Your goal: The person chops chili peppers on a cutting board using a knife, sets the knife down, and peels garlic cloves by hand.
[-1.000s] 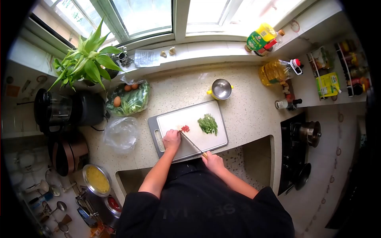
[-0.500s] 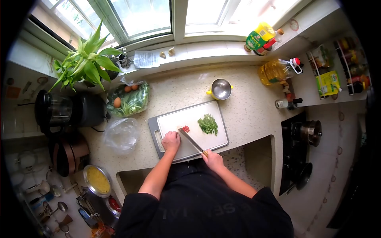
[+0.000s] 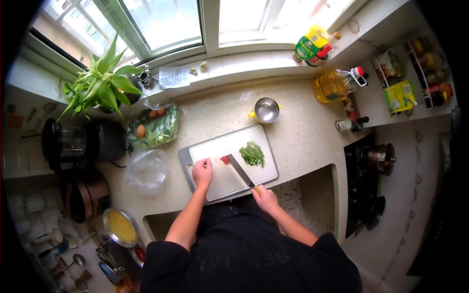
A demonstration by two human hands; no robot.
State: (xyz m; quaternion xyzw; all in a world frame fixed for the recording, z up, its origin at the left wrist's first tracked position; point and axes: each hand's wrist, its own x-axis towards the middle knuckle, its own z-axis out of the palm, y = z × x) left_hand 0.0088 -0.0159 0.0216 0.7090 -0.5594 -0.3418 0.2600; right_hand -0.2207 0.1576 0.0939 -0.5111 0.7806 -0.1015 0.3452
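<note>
A white cutting board with a grey edge (image 3: 226, 181) lies on the counter before me. My right hand (image 3: 264, 197) grips the wooden handle of a knife (image 3: 240, 169), whose blade lies across the board and points up and left. Beside the blade tip is a small heap of chopped red pieces (image 3: 225, 159). Cut green vegetable pieces (image 3: 252, 154) lie to the right of the blade. My left hand (image 3: 202, 172) is over the left part of the board, its fingers drawn together; what they hold, if anything, is too small to name.
Behind the board stands a metal cup with yellow handles (image 3: 266, 110). A clear plastic bag (image 3: 146, 171) and a bag of greens with eggs (image 3: 154, 128) lie left. An oil bottle (image 3: 332, 86) stands back right. The sink (image 3: 316, 195) opens in front, the stove (image 3: 362, 195) is right.
My left hand has moved left, away from the red pieces. The knife blade has shifted right and now lies on the right side of the red pieces. The view has shifted slightly.
</note>
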